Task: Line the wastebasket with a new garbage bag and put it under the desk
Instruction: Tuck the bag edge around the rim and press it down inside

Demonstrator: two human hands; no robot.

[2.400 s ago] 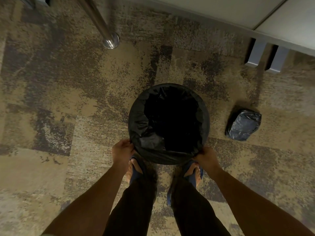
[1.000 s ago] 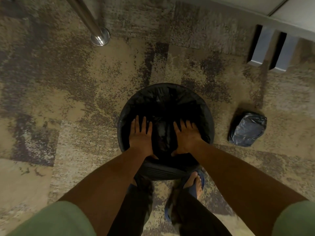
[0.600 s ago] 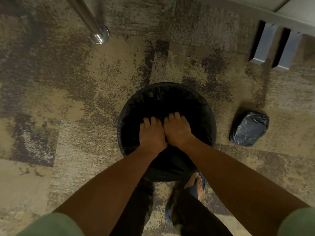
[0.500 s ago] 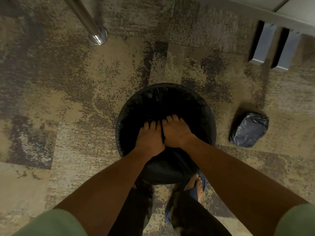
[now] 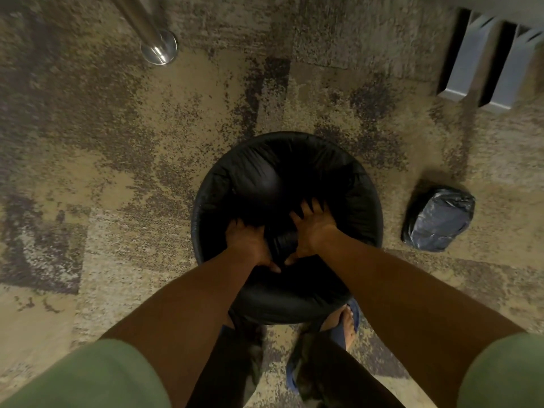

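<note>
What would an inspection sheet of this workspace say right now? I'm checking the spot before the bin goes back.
Surface: patchy carpet, bare around the bin.
Job's things: wastebasket upright, black garbage bag folded over its rim.
Clutter: tied dark bag bundle on the floor to the right.
Hands: left hand and right hand inside the bin, pressing the liner.
Cables: nothing seen.
Surroundings: chrome leg, grey furniture feet.
</note>
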